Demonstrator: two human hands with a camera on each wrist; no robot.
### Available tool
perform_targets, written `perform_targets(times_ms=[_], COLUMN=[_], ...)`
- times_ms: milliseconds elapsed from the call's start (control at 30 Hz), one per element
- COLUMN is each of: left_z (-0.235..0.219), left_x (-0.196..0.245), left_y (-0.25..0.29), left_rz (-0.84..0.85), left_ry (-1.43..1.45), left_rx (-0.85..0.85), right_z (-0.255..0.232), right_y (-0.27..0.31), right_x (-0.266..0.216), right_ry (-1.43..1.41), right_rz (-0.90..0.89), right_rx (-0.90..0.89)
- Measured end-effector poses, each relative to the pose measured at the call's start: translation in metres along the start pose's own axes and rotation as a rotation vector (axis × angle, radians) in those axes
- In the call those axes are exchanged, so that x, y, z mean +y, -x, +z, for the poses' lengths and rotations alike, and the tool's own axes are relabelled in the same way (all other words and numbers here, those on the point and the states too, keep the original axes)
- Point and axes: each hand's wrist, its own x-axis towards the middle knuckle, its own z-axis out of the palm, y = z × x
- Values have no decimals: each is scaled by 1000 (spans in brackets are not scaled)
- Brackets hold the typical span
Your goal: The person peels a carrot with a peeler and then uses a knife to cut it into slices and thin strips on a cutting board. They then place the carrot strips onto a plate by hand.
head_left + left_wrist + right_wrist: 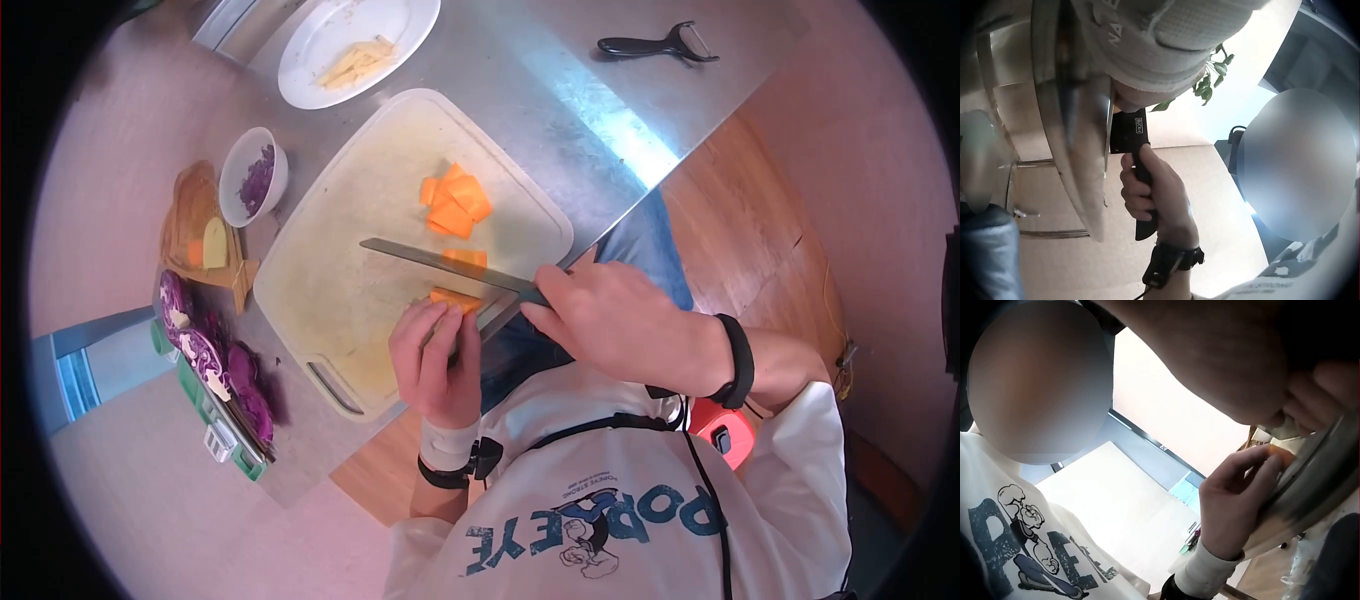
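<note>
My right hand (630, 325) grips the dark handle of a kitchen knife (430, 258), its blade reaching left over the cutting board (330, 260). The left wrist view shows the fingers wrapped round the black handle (1142, 215). With bent fingers, my left hand (440, 370) holds a carrot piece (456, 298) down near the board's close edge. In the right wrist view, its fingertips meet at the orange carrot (1282, 456). A cut carrot slice (465, 261) lies by the blade, on its far side. Several flat carrot pieces (455, 205) form a small pile farther up the board.
A white plate (300, 75) with pale strips stands beyond the board. To the left are a white bowl (232, 180) of shredded purple cabbage, a wooden basket (190, 200) and cut purple cabbage (205, 360). A black peeler (650, 46) lies at the far right.
</note>
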Motion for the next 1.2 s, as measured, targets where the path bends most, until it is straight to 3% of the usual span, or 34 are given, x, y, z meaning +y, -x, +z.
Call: perform_targets(times_ms=[167,467,533,1200], left_z=[0,0,1,0], left_x=[-1,-5,-6,-4], left_y=[1,11,12,13], left_rz=[4,-31,-26,-73], left_ry=[-2,2,1,-38], left_rx=[-6,8,8,18], right_z=[-10,6,3,-1], right_y=[16,40,42,36], right_x=[-6,-11,-13,-14], right_ry=[-79,-127,-136,-130], right_rz=[41,-28,41,48], right_rx=[-49,51,-96,-138])
